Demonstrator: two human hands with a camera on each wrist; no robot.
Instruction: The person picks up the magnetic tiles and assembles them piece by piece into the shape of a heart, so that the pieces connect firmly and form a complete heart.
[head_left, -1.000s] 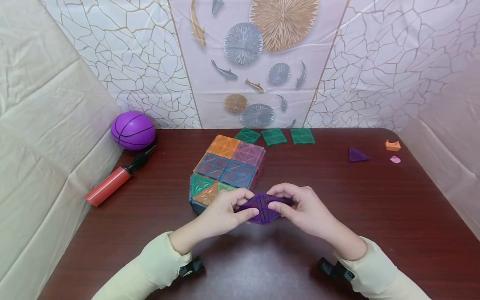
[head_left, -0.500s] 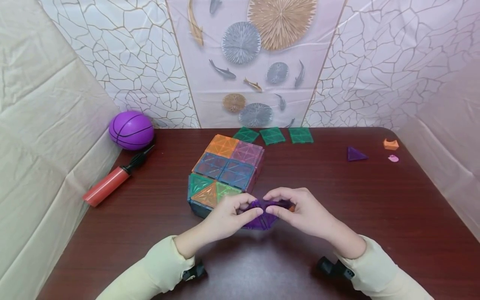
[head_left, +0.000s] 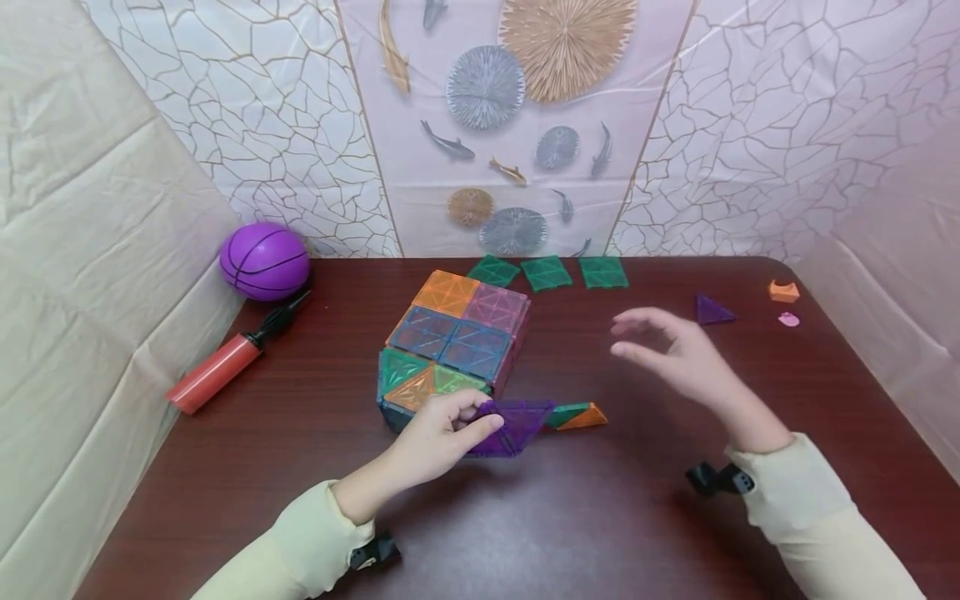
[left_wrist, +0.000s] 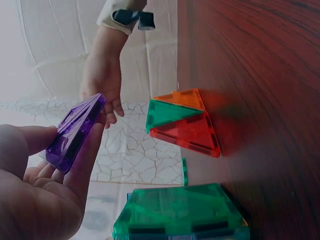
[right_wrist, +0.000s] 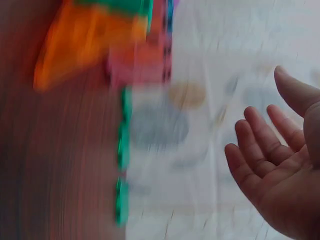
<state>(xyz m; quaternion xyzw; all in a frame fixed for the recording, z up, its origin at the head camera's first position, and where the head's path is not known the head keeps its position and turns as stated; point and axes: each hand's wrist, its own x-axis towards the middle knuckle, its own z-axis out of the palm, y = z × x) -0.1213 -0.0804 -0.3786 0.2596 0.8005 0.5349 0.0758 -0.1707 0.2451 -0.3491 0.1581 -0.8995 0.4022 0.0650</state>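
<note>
My left hand (head_left: 431, 437) pinches a pair of purple triangular magnetic tiles (head_left: 525, 423) joined along an edge, between thumb and fingers. In the left wrist view, the purple tiles (left_wrist: 75, 132) tilt above the table. My right hand (head_left: 682, 362) is in the air at the right with its fingers spread, holding nothing; the loose purple triangle tile (head_left: 713, 309) lies beyond it. Just behind the held tiles is a box built of magnetic tiles (head_left: 453, 333), topped in orange, pink, blue and green. Small upright triangle tiles, orange (left_wrist: 180, 98), green (left_wrist: 170, 114) and red (left_wrist: 190, 133), stand joined beside it.
Green square tiles (head_left: 547, 272) lie along the table's back edge. An orange notched piece (head_left: 783, 291) and a pink bit (head_left: 789, 319) are at the far right. A red hand pump (head_left: 217, 367) and purple ball (head_left: 265, 261) are on the left.
The right hand has let go of the joined purple tiles and moved right and away toward the loose purple triangle. The left hand keeps its hold, and the orange and green triangles now show.
</note>
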